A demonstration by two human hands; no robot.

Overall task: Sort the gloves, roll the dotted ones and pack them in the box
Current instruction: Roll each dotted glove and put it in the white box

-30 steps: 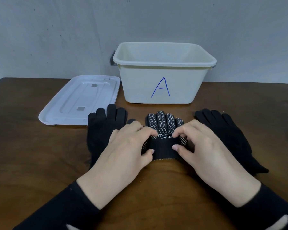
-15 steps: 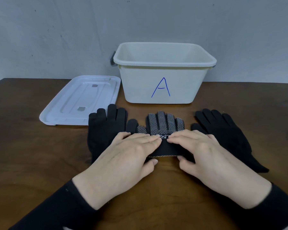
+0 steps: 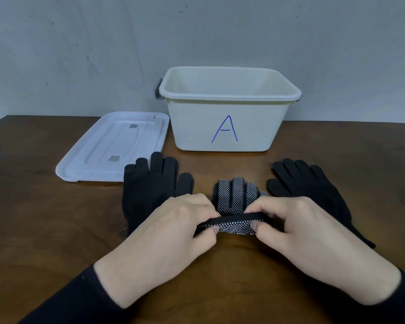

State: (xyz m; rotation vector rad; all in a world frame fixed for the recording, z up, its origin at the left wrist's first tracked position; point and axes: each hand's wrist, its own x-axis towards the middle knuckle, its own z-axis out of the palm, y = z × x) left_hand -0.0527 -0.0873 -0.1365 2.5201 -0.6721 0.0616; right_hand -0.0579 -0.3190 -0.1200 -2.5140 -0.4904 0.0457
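Dark brown wooden table (image 3: 45, 230) against a grey wall (image 3: 80, 43), seen from my head looking down. Landmark for all positions: the cream box (image 3: 227, 127), open-topped, marked with a blue letter A (image 3: 225, 129) on its near wall, standing at the far middle of the table.

Dotted glove (image 3: 234, 195): black with white dots, lying directly in front of the box, on my side of it, its fingers pointing toward the box. Its cuff end is turned over into a low roll (image 3: 232, 224) nearest me.

My left hand (image 3: 173, 232) pinches the left end of this roll, thumb on the near side and fingers curled over the top. My right hand (image 3: 297, 230) pinches the right end in the same way. Both hands are closed on the dotted glove; both sleeves are black.

Plain black glove, left (image 3: 150, 183): flat on the table, in front of the box's left corner, fingers toward the box, partly covered by my left hand.

Plain black glove, right (image 3: 313, 188): flat, in front of the box's right corner, angled, partly covered by my right hand.

White lid (image 3: 110, 148): lies flat just left of the box, its near edge touching or overlapped by the left plain glove's fingertips; I cannot tell which.
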